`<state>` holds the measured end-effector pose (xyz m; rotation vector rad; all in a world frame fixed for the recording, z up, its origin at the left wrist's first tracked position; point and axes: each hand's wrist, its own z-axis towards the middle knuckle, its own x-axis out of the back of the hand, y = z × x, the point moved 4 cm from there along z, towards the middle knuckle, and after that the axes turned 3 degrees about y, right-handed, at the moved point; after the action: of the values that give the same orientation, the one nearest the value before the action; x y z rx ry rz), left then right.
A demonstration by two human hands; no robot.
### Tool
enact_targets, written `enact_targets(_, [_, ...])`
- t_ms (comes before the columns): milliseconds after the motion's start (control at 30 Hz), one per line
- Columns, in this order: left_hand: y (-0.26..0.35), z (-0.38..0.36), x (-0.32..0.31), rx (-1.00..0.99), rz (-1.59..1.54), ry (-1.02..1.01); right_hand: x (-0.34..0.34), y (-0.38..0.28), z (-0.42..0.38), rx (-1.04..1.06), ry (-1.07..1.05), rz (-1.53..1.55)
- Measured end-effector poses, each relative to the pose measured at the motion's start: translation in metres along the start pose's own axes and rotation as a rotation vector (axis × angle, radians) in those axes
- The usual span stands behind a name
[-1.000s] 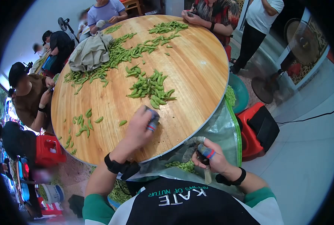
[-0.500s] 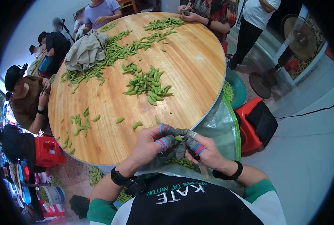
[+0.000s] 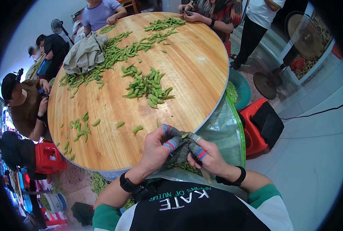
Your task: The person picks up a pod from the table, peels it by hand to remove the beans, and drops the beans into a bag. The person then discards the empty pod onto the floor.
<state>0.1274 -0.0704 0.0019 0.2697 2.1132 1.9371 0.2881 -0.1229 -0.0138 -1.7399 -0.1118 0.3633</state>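
Observation:
My left hand (image 3: 156, 148) and my right hand (image 3: 206, 156) meet at the near edge of the round wooden table (image 3: 194, 69), both pinching one green soybean pod (image 3: 184, 136) between taped fingertips. Under my hands hangs a clear plastic sack (image 3: 229, 131) with shelled green beans (image 3: 185, 166) in it. A heap of pods (image 3: 146, 87) lies on the table beyond my hands. A single pod (image 3: 137, 128) lies just left of my left hand.
Scattered pods (image 3: 79, 129) lie at the table's left, a long band of pods (image 3: 113, 57) and a grey cloth (image 3: 84, 54) at the far side. Other people sit around the table. A green basin (image 3: 241, 90), a red stool (image 3: 260, 125) and a floor fan (image 3: 300, 42) stand at the right.
A second ago my left hand reached onto the table while my right waited over the sack. My left hand came back with a pod and both hands now grip it together.

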Motion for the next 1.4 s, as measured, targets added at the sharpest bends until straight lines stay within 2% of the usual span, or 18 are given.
enact_targets(133, [-0.002,-0.001,0.000,0.099,-0.020,-0.022,-0.002,0.001,0.001,-0.010,0.011,0.030])
enact_targets(333, [-0.003,0.000,-0.004,0.031,-0.156,0.047,-0.006,-0.002,0.001,-0.005,-0.044,0.180])
enact_targets(533, [-0.002,0.000,-0.004,0.103,-0.189,0.033,-0.004,0.004,0.005,0.014,-0.033,0.162])
enact_targets(967, [-0.002,0.000,-0.010,0.068,-0.230,0.018,0.000,-0.006,0.005,0.031,-0.003,0.069])
enact_targets(1167, [-0.012,0.006,-0.007,0.149,-0.445,-0.009,0.005,-0.011,0.009,0.054,-0.052,-0.004])
enact_targets(1233, [-0.021,0.009,-0.007,0.269,-0.616,-0.099,0.006,-0.011,0.011,0.277,-0.095,-0.174])
enact_targets(1267, [-0.022,0.008,-0.007,0.271,-0.618,-0.097,0.008,-0.006,0.015,0.274,-0.096,-0.173])
enact_targets(1333, [-0.025,0.008,-0.011,0.377,-0.762,-0.112,0.010,-0.012,0.015,0.819,-0.090,-0.569])
enact_targets(1400, [-0.023,0.009,-0.012,0.406,-0.732,-0.091,0.018,-0.004,0.015,0.834,-0.097,-0.681])
